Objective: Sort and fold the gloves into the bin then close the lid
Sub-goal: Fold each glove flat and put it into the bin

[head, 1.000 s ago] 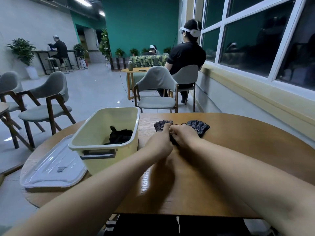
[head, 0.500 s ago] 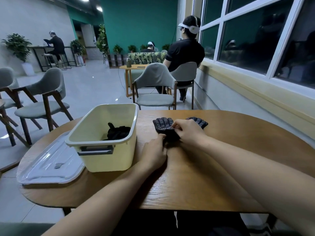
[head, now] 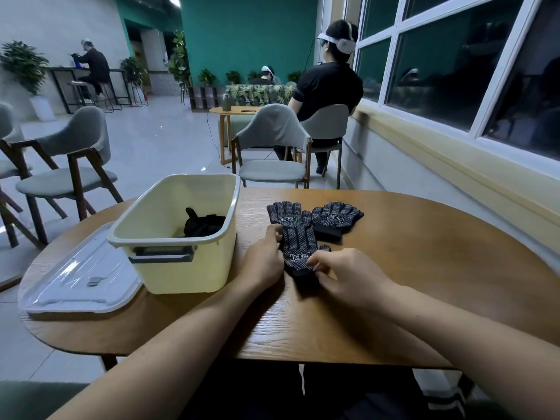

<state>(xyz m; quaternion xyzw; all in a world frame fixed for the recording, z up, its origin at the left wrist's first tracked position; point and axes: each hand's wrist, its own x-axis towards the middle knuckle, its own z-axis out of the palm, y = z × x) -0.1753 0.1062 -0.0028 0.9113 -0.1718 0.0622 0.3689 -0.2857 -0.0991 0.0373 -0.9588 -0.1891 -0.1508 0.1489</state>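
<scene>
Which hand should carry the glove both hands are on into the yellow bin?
Left. The left hand sits between the near glove and the yellow bin, fingers curled on the glove's left edge. The right hand pinches its other side and would likely need to cross the left arm.

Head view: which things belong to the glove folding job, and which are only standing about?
Job: dotted gloves, black gloves in the bin, clear lid, left hand and right hand at the dotted gloves.
Not job: grey chairs, small far table, potted plants.
</scene>
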